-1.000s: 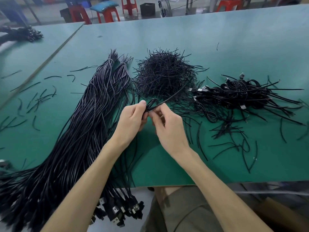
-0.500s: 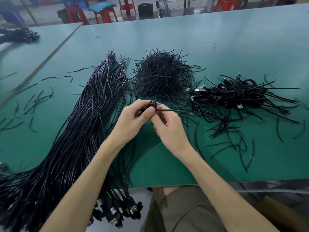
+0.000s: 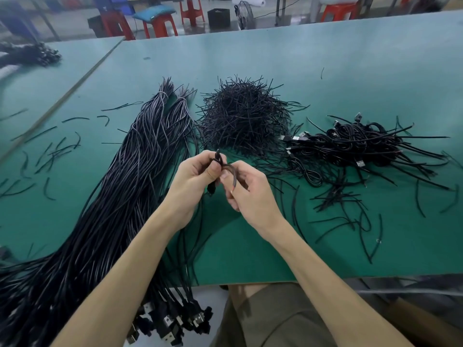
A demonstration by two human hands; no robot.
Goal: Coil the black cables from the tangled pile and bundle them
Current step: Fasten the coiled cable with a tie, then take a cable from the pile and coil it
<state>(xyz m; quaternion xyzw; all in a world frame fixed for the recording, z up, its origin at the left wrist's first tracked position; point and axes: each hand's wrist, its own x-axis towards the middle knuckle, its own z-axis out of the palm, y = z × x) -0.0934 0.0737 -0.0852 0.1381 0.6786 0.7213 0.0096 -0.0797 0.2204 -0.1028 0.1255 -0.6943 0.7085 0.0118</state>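
The left hand (image 3: 193,177) had its fingers and thumb curled round a small coil of black cable (image 3: 218,162), held just above the near half of the table with one loop poking up past the thumb. The right hand (image 3: 251,196), close against the left at the fingertips, pinched a black strand (image 3: 235,177) that arced out of the coil and down between its thumb and forefinger; whether this strand was the cable's own end or a separate tie could not be told. Both bare forearms reached in from the bottom edge over the green table (image 3: 338,71). Just left of the hands lay a long sheaf of straight cables (image 3: 125,201), tied near its far end, its USB plugs (image 3: 172,326) hanging over the table's front edge. Beyond the hands sat a bristling heap of short ties (image 3: 245,121), and to the right of that a tangled pile of coiled cables (image 3: 358,144) with a few silver plugs showing. Loose ties (image 3: 53,152) lay scattered on the left of the table, and more lay in front of the tangled pile. A second table (image 3: 50,96) adjoined on the left and bore a dark heap (image 3: 32,55), too blurred to make out, and red stools (image 3: 160,27) stood on the floor at the back
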